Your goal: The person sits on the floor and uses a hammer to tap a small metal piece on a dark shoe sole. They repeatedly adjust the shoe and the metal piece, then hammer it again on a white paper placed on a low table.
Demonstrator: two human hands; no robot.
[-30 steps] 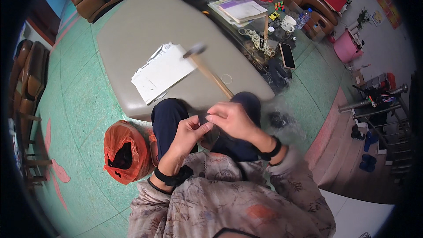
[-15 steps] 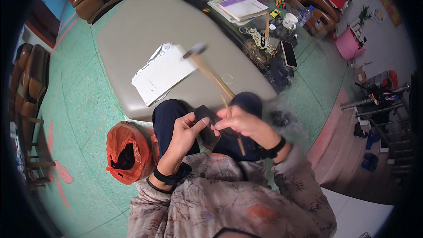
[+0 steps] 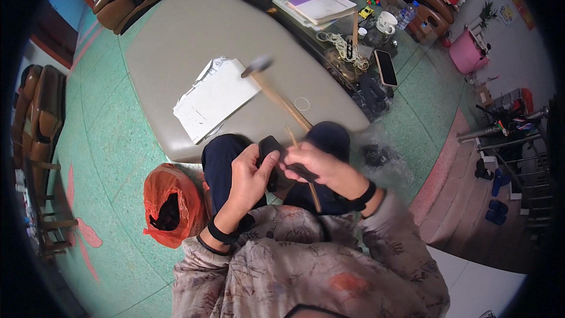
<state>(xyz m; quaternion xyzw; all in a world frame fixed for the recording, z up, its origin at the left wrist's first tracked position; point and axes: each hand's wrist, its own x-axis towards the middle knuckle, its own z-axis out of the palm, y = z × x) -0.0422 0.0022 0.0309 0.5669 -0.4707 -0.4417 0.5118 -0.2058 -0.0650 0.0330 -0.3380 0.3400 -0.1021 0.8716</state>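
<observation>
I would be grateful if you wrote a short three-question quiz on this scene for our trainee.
1. Which hand holds the thin wooden stick?
2. True or false: the hammer lies on the grey bench.
3. Where does the orange bag stand? A) on the glass table; B) on the green floor; C) on the grey bench.

Key: 1. The right hand; the left hand holds a dark piece. 2. True. 3. B.
</observation>
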